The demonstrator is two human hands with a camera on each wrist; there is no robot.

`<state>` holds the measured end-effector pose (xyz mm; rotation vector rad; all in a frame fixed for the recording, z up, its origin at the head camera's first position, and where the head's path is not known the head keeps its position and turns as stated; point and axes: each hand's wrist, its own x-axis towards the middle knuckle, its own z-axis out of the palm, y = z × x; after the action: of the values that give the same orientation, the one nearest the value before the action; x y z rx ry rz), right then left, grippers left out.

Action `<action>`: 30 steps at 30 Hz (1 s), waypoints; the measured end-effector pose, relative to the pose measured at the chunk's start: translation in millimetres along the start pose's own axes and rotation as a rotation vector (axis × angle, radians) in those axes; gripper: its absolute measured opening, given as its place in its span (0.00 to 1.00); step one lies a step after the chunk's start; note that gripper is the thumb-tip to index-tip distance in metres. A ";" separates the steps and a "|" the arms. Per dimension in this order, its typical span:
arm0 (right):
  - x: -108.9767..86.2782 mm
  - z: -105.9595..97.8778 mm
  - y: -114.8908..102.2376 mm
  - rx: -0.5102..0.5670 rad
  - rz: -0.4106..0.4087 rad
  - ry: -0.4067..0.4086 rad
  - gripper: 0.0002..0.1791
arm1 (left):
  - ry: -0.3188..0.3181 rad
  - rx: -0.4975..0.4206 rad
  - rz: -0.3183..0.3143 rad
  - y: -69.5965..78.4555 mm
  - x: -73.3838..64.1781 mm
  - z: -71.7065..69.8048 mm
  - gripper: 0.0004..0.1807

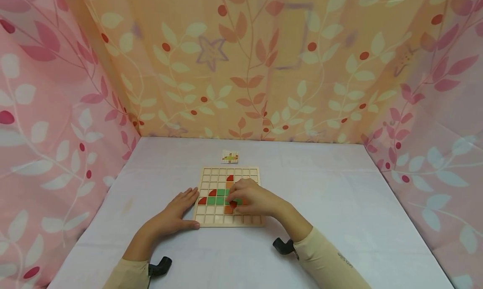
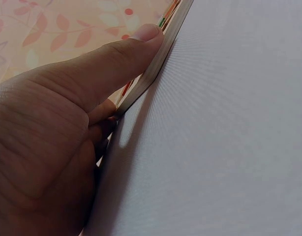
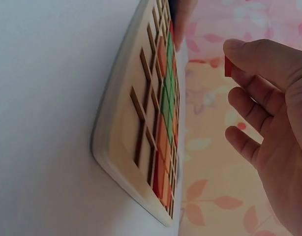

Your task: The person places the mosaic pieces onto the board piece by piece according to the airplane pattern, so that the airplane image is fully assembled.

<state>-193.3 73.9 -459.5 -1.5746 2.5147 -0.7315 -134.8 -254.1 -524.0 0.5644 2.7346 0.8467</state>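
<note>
A wooden grid board (image 1: 211, 219) lies on the white table, with green, orange and red tiles set in several of its cells. My left hand (image 1: 171, 215) rests along the board's left side, fingers extended; its thumb (image 2: 136, 46) touches the edge by the near corner. My right hand (image 1: 254, 196) is above the middle of the board and hides some tiles. Between its thumb and index finger it pinches a small red tile (image 3: 228, 66), held clear of the surface. Green tiles (image 1: 216, 200) form rows, with red quarter-round tiles (image 1: 202, 201) at their left ends.
Just behind the board lies a small picture card (image 1: 230, 157) with a coloured pattern on a grid. The white table (image 1: 320, 175) is enclosed by a yellow leaf-print curtain (image 1: 245, 71) at the back and pink ones at the sides. Black wrist mounts (image 1: 161, 266) sit at both sleeves.
</note>
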 end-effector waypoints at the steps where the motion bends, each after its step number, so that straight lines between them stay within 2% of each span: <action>1: 0.7 2.4 0.0 0.001 -0.001 -0.005 0.15 | -0.001 0.001 0.001 0.2 0.0 -0.1 0.61; 7: 3.6 16.2 -0.3 0.000 -0.008 -0.042 0.15 | -0.005 0.002 0.010 0.3 -0.7 -0.5 0.61; 14: 4.9 29.9 -3.8 0.012 0.028 -0.089 0.15 | -0.007 -0.005 0.013 -2.4 -1.0 0.1 0.61; 20: 6.6 38.0 0.8 -0.027 -0.034 -0.081 0.13 | -0.009 -0.012 0.011 -2.1 -0.9 -0.2 0.61; 30: 5.8 40.1 7.3 -0.019 -0.050 -0.113 0.14 | -0.003 -0.003 0.009 -0.4 -0.1 -1.4 0.61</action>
<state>-189.4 57.5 -497.1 -1.6421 2.4178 -0.6074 -135.2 -255.2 -523.1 0.5777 2.7293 0.8513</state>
